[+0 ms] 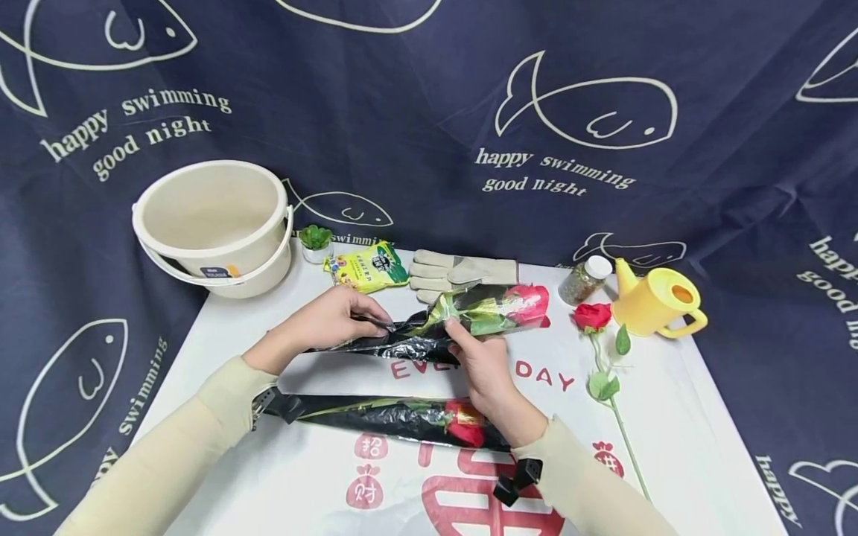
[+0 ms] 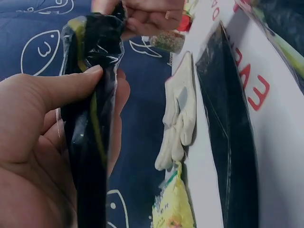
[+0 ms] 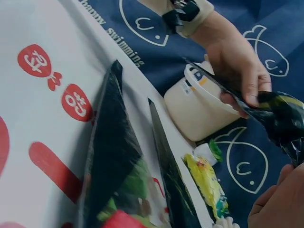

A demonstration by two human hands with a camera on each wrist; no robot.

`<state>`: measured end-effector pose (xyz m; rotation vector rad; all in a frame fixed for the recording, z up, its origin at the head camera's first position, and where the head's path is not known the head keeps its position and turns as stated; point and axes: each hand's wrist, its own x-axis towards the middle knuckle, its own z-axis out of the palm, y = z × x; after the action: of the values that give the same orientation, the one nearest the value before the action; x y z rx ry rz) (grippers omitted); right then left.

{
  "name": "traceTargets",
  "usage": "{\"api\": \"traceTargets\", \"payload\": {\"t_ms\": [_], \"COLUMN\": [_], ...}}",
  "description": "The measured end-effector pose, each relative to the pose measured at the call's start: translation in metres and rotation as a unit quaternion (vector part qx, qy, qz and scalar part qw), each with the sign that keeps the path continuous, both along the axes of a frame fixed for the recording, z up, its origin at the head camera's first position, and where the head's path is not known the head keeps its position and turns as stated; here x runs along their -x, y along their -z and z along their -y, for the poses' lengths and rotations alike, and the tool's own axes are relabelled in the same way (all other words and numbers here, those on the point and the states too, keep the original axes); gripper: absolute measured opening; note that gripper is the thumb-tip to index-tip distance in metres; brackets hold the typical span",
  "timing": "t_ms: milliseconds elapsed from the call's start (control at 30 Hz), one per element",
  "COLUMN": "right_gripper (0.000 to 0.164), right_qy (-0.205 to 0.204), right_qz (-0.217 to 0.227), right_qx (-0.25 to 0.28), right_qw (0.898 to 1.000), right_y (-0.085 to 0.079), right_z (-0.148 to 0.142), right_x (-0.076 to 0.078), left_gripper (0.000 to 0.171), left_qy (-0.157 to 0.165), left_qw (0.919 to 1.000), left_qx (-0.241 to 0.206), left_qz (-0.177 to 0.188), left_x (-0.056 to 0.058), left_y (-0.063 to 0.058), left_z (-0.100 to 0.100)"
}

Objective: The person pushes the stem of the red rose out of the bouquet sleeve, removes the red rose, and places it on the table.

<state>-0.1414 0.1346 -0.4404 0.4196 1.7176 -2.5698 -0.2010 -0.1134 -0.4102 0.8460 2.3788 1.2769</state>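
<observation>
A red rose in clear and black wrapping (image 1: pixel 482 307) is held above the table in both hands. My left hand (image 1: pixel 342 318) pinches its narrow black end, thumb pressed flat on the film in the left wrist view. Nearer the bloom, my right hand (image 1: pixel 485 368) grips the bunched wrapping from below, thumb on top. Beneath it, partly hidden, lies a second black-wrapped piece (image 3: pixel 171 166). Closer to me a third wrapped rose (image 1: pixel 402 418) lies flat, its bloom to the right.
Along the back stand a cream bucket (image 1: pixel 213 216), a small potted plant (image 1: pixel 315 242), a yellow packet (image 1: pixel 367 268), white gloves (image 1: pixel 462 269), a jar (image 1: pixel 585 281) and a yellow watering can (image 1: pixel 657 299). An unwrapped rose (image 1: pixel 593 318) lies at right.
</observation>
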Motion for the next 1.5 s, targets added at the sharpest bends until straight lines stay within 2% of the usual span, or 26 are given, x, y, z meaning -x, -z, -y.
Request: {"api": "traceTargets", "payload": {"t_ms": [133,333,533,633,900,1033,1333,1500], "right_gripper": [0.049,0.051,0.052,0.047,0.046,0.043,0.028,0.032], "right_qy": [0.001,0.015,0.027,0.035,0.037,0.019,-0.055,-0.049], "right_qz": [0.005,-0.012,-0.039,-0.043,-0.069,-0.069,-0.04,-0.036], "right_qx": [0.009,0.037,0.047,0.054,0.046,0.05,0.044,0.066], "right_qw": [1.0,0.999,0.998,0.997,0.996,0.996,0.997,0.996], "right_y": [0.001,-0.001,-0.006,-0.009,-0.02,-0.019,-0.007,-0.004], "right_z": [0.005,-0.001,-0.021,-0.032,-0.048,-0.051,-0.043,-0.03], "right_x": [0.0,0.003,0.008,0.01,0.016,0.017,0.009,0.008], "left_gripper": [0.012,0.014,0.019,0.017,0.019,0.013,0.011,0.01], "left_qy": [0.001,0.003,-0.015,-0.015,0.027,0.037,0.013,0.034], "left_qw": [0.9999,0.9997,0.9995,0.9993,0.9986,0.9985,0.999,0.9982], "left_qx": [-0.01,-0.018,0.008,0.019,0.005,0.0,-0.002,-0.012], "left_qz": [0.003,0.015,0.027,0.03,0.046,0.04,0.043,0.047], "left_x": [0.001,0.003,0.003,0.004,0.003,0.002,0.002,0.004], "left_y": [-0.001,0.002,-0.004,-0.006,-0.013,-0.015,-0.009,-0.005], "left_z": [-0.004,-0.004,0.002,0.005,0.005,0.003,0.005,0.0]}}
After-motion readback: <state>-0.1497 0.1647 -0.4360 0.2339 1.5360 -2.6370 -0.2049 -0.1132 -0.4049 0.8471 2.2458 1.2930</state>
